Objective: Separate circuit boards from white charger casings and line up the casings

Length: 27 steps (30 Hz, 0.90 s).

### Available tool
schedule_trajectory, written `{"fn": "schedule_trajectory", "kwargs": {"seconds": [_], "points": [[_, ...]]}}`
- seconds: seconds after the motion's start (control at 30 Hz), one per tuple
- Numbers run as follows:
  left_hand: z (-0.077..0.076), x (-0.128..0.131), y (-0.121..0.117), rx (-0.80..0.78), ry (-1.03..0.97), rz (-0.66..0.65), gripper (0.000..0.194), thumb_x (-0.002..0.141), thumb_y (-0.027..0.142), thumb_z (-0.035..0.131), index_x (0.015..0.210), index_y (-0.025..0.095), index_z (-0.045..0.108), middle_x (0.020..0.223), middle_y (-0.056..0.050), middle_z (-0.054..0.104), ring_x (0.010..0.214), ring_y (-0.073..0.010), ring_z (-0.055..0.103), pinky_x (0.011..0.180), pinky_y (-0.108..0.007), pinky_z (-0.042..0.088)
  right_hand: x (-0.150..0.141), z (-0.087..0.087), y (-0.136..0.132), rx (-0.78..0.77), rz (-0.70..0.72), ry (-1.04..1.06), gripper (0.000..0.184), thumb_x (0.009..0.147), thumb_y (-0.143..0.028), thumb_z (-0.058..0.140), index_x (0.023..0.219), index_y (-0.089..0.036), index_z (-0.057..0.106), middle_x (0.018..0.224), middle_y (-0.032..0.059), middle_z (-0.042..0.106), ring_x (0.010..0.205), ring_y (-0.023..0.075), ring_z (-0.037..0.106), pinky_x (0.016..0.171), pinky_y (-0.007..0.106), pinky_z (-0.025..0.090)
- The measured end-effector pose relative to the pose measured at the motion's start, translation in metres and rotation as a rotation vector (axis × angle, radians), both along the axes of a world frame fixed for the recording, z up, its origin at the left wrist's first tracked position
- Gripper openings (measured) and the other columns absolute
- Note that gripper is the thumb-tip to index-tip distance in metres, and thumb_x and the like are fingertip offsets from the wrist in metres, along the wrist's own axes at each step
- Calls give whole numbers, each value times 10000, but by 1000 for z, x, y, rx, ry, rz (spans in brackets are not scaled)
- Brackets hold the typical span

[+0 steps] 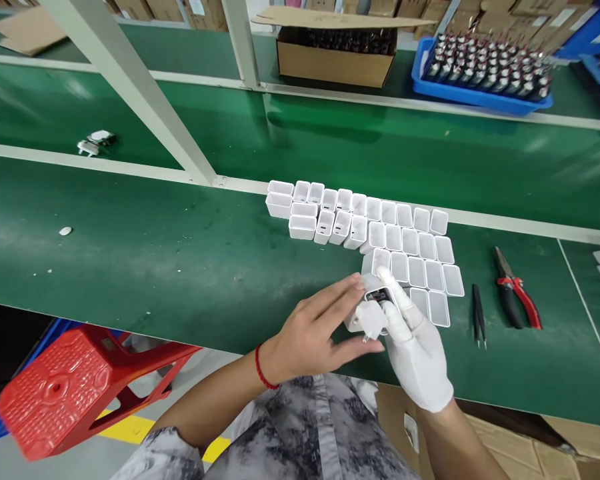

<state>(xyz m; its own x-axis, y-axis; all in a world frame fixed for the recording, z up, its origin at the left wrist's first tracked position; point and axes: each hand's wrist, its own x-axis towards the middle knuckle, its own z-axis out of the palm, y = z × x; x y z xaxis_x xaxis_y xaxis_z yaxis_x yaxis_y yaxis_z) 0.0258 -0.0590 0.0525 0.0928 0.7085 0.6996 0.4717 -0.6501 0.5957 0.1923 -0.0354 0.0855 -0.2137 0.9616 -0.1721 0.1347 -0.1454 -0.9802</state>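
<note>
My right hand (420, 357), in a white glove, grips a small white plastic casing (380, 287) with its thumb and fingers. Dark parts show inside the casing's open end. A white end piece with metal pins (372, 319) sits at that opening, tilted. My left hand (313, 327) is bare, with a red cord on the wrist. Its fingers and thumb close round the casing and end piece from the left. Behind both hands stand several rows of white open-topped casings (417, 272); a few have slots visible inside.
Right of the rows lie black tweezers (478, 315) and red-handled pliers (517, 290) on the green bench (220, 267). A metal post (130, 87) rises at left. The upper shelf bears a cardboard box (330, 63) and a blue tray (480, 97). A red stool (65, 387) stands lower left.
</note>
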Motion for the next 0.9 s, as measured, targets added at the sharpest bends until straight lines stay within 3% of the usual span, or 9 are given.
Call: {"fn": "schedule_trajectory", "kwargs": {"seconds": [0.07, 0.2, 0.47, 0.57, 0.7, 0.8, 0.9], "points": [[1, -1, -1, -18, 69, 27, 627, 956, 274, 613, 1518, 109, 387, 1330, -204, 665, 1312, -280, 614, 1090, -379, 566, -1, -2, 0, 116, -9, -29, 436, 964, -495, 595, 1382, -372, 607, 1443, -9, 594, 1322, 274, 570, 1151, 509, 447], [-3, 0, 1, -7, 52, 50, 615, 982, 208, 540, 1552, 130, 322, 1400, -188, 624, 1353, -271, 577, 1100, -390, 564, -8, -3, 1, 220, -62, -96, 415, 969, -515, 575, 1350, -362, 634, 1388, -3, 634, 1223, 272, 646, 1057, 484, 544], [-18, -3, 5, -83, 48, 39, 592, 984, 196, 532, 1539, 135, 337, 1417, -200, 608, 1357, -270, 573, 1085, -397, 572, -18, -17, 9, 8, -135, -53, 533, 885, -614, 645, 1330, -321, 665, 1329, 25, 676, 1149, 292, 679, 933, 450, 615], [-15, -8, 9, -152, 43, 74, 469, 977, 237, 559, 1429, 129, 492, 1312, -186, 686, 1263, -261, 655, 1037, -391, 602, -13, -20, 15, -91, -36, 37, 624, 920, -646, 572, 1427, -282, 583, 1400, 49, 628, 1170, 279, 670, 964, 411, 602], [-7, -12, 16, -251, -75, -4, 240, 962, 266, 592, 1160, 162, 678, 1219, -141, 744, 1163, -250, 716, 963, -354, 635, 0, -11, 21, -198, 267, 167, 765, 969, -738, 287, 1585, -288, 330, 1486, 75, 551, 1228, 286, 643, 955, 433, 607], [-1, -11, 18, -243, -152, -48, 225, 945, 271, 624, 1130, 161, 691, 1201, -141, 752, 1150, -252, 722, 961, -347, 631, 10, 0, 24, -173, 380, 120, 795, 929, -665, 528, 1603, -351, 244, 1543, 66, 485, 1258, 300, 620, 966, 457, 595], [7, -8, 18, -283, -173, -86, 231, 946, 296, 626, 1125, 168, 696, 1199, -132, 753, 1108, -251, 739, 897, -337, 648, 18, 10, 28, -66, 392, -120, 888, 839, -515, 735, 1587, -345, 289, 1542, 81, 485, 1313, 307, 570, 1082, 501, 497]]}}
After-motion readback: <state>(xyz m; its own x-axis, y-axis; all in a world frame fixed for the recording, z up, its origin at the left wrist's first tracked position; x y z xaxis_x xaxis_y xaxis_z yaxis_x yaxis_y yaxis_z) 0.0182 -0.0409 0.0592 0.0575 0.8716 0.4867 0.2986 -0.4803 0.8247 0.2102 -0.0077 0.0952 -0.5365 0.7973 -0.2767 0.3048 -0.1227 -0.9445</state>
